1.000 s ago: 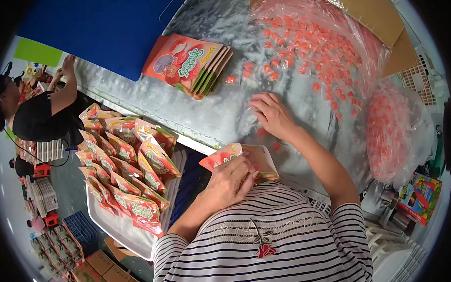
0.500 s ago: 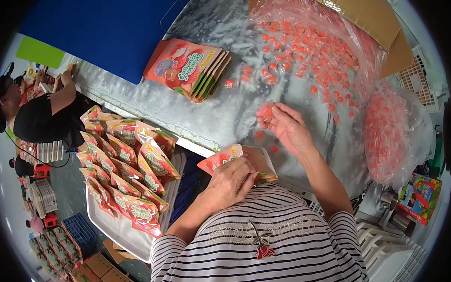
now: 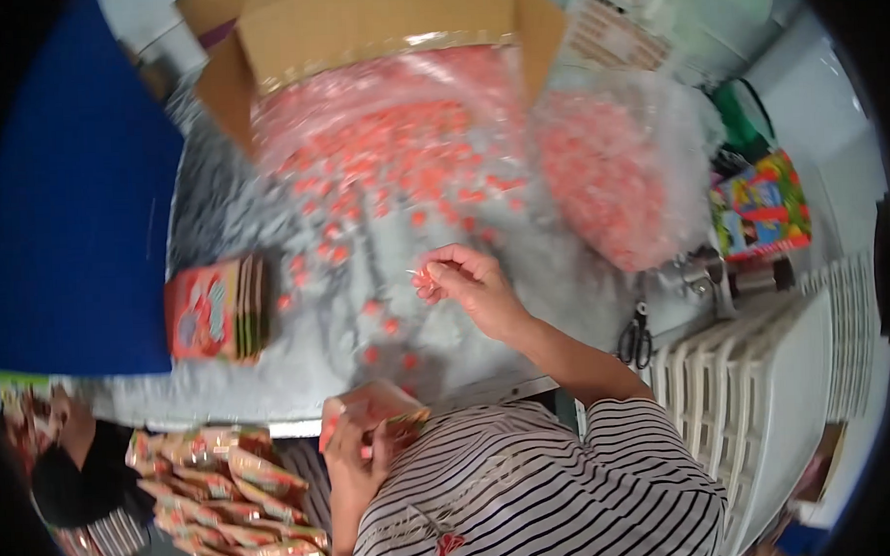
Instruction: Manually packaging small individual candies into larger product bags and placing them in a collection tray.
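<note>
My left hand is closed round a red printed pouch at the table's front edge, close to my striped shirt. The pouch's top looks spread apart. Over the middle of the table, my right hand pinches a small red candy in clear wrapping; motion blur hides whether there is more than one. Several loose wrapped candies lie on the tabletop between the pouch and the big heap of candies. That heap spills from a pink plastic liner in a cardboard box.
Flat pouches stand stacked at left beside a blue panel. Filled pouches crowd the lower left, near another person. At right are a clear bag of candies, black scissors, a colourful box and white trays.
My view has swung to the right, bringing the box, candy bag, scissors and trays further in. My right hand still holds candy, and my left hand stays on the pouch.
</note>
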`<action>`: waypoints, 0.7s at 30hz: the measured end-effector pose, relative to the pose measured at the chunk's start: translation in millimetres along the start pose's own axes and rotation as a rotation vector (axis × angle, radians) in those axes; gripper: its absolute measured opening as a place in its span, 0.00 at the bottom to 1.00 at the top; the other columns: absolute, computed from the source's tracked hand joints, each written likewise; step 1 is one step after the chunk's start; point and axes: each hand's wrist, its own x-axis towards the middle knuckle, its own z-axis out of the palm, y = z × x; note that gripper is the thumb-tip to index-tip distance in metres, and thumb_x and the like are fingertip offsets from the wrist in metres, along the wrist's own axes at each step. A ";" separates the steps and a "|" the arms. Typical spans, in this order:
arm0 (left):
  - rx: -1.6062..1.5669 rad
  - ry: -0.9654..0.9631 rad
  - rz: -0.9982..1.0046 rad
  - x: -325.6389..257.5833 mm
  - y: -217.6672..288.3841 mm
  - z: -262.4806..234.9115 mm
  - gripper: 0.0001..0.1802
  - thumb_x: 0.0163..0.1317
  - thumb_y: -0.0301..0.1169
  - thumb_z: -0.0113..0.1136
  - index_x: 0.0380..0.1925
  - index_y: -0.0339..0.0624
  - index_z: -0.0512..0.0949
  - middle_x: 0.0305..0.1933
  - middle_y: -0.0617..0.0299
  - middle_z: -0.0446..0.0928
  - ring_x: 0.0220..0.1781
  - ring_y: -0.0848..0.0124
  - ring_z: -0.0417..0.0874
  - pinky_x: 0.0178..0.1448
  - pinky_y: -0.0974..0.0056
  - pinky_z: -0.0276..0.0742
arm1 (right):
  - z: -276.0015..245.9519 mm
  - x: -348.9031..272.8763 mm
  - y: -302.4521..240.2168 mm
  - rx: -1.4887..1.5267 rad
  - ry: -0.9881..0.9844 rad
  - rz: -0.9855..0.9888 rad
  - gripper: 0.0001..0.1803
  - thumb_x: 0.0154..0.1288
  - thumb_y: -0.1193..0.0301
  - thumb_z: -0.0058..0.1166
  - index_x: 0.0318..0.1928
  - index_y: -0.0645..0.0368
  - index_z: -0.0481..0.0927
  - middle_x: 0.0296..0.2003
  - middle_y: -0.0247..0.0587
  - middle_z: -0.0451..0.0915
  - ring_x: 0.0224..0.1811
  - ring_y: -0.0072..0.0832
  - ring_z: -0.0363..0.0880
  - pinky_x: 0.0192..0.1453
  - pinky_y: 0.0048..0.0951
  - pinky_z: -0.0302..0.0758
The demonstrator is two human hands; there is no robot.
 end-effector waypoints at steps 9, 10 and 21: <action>-0.020 -0.065 0.071 17.1 1.6 8.9 0.05 0.55 0.19 0.58 0.32 0.34 0.73 0.36 0.48 0.76 0.37 0.51 0.77 0.42 0.56 0.73 | -109.2 -38.9 -125.1 -0.432 0.575 -0.727 0.11 0.71 0.71 0.49 0.50 0.64 0.74 0.33 0.36 0.78 0.30 0.21 0.78 0.37 0.24 0.77; -0.026 -0.069 0.088 17.0 0.8 8.7 0.05 0.55 0.19 0.58 0.32 0.34 0.73 0.36 0.48 0.76 0.37 0.51 0.77 0.42 0.56 0.73 | -122.8 -39.9 -143.2 -0.507 0.650 -0.894 0.11 0.71 0.72 0.48 0.50 0.65 0.73 0.33 0.36 0.78 0.31 0.20 0.77 0.37 0.24 0.77; 0.001 -0.050 0.089 9.5 -3.3 12.7 0.04 0.57 0.19 0.57 0.32 0.34 0.72 0.34 0.49 0.74 0.35 0.54 0.75 0.41 0.59 0.72 | -245.1 -61.0 -186.6 -1.112 1.243 -0.969 0.24 0.65 0.75 0.51 0.60 0.71 0.66 0.54 0.53 0.72 0.58 0.40 0.70 0.62 0.36 0.66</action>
